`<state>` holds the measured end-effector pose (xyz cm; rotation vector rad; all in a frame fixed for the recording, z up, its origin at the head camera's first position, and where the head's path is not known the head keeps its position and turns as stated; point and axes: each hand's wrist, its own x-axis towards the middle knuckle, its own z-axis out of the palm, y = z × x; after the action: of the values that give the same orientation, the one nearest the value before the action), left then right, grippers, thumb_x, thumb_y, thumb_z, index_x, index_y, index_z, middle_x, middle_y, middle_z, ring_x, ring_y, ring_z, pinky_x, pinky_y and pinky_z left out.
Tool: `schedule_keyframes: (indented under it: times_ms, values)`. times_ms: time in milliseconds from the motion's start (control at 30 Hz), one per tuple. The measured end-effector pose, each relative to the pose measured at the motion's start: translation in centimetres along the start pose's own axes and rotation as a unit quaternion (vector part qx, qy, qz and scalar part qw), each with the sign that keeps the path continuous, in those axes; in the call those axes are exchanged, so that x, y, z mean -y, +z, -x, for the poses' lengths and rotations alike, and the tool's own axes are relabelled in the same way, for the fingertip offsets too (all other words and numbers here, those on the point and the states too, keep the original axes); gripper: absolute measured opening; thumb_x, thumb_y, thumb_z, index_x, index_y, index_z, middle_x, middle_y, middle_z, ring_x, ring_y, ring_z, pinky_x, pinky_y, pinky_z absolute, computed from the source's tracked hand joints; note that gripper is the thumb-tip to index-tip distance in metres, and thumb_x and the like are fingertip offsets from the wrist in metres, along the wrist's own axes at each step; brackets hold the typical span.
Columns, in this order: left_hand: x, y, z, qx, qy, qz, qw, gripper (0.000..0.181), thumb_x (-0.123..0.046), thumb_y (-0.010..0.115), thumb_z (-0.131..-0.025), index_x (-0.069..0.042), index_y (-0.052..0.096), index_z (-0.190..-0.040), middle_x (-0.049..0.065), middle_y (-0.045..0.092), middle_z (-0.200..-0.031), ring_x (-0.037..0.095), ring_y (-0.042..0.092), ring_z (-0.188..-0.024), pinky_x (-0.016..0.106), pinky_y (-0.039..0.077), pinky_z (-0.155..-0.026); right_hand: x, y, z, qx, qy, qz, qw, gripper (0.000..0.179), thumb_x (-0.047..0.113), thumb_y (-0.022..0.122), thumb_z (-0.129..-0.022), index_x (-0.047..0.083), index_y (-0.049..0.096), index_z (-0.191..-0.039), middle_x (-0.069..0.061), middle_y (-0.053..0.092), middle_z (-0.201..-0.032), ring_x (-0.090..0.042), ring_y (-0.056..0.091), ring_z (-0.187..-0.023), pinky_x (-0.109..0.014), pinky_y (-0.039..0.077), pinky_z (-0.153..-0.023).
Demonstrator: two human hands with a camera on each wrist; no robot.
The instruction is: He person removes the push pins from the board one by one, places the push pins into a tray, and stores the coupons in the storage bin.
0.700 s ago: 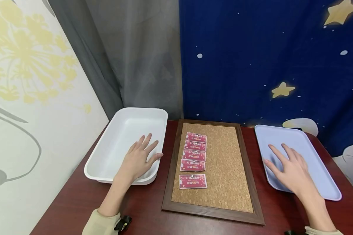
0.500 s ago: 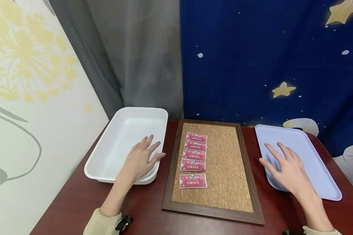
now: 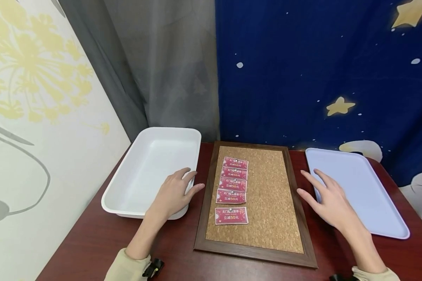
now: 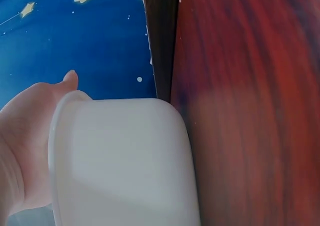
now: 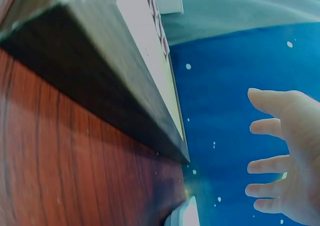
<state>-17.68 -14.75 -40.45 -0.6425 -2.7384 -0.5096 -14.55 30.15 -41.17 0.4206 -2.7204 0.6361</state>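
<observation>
The cork board [image 3: 267,203] bears five printed items: top coupon [image 3: 234,164], second coupon [image 3: 233,174], third coupon [image 3: 232,185], fourth coupon [image 3: 230,197] and bottom coupon [image 3: 231,217]. Each carries the same two main lines in Chinese characters. The upper line begins 无门 and ends 惠券; a pin head [image 3: 230,209] partly covers its middle characters. The lower line reads 立减50元, with the number 50 in yellow. Finer print between these lines is too small to read.
</observation>
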Motion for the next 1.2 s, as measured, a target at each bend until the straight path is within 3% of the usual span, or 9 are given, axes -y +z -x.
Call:
schedule_keyframes:
  times_ms: [267,567,733,1200]
  values:
    - [-1.0,0.2,-0.3,-0.02,0.034,0.006,0.9992,0.04,-0.032,0.069,-0.097,-0.002,0.068,-0.123,0.02,0.063,-0.124,0.036,0.061,-0.114,0.05,0.048,-0.097,1.4,0.7,-0.3,0.017,-0.009,-0.007,0.9998,0.06,0.038,0.068,-0.096,0.02,0.048,-0.15,-0.03,0.037,-0.151,-0.058,0.033,-0.134,-0.076,0.024,-0.098]
    - [-2.1,0.7,-0.5,-0.019,0.08,0.016,0.9965,0.03,-0.02,0.073,-0.094,-0.001,0.069,-0.117,0.017,0.066,-0.118,0.034,0.062,-0.112,0.049,0.045,-0.101,2.7,2.0,-0.7,0.018,-0.045,-0.015,0.9987,0.057,0.036,0.069,-0.096,0.016,0.053,-0.147,-0.026,0.042,-0.149,-0.054,0.039,-0.132,-0.07,0.028,-0.101]
    - [-2.7,1.1,-0.6,-0.007,0.096,0.035,0.9947,0.028,-0.017,0.073,-0.094,-0.001,0.07,-0.116,0.013,0.066,-0.114,0.03,0.064,-0.105,0.047,0.049,-0.097,3.5,2.8,-0.8,0.022,-0.053,-0.017,0.9982,0.055,0.035,0.069,-0.096,0.013,0.054,-0.145,-0.025,0.043,-0.148,-0.052,0.04,-0.132,-0.07,0.031,-0.099]
    - [-4.0,2.3,-0.7,0.056,0.097,0.071,0.9911,0.031,-0.019,0.071,-0.095,-0.003,0.068,-0.122,0.009,0.068,-0.11,0.021,0.065,-0.099,0.038,0.054,-0.087,5.7,4.5,-1.1,0.04,-0.069,-0.028,0.9964,0.053,0.036,0.067,-0.098,0.012,0.055,-0.144,-0.022,0.047,-0.146,-0.048,0.044,-0.132,-0.067,0.034,-0.103]
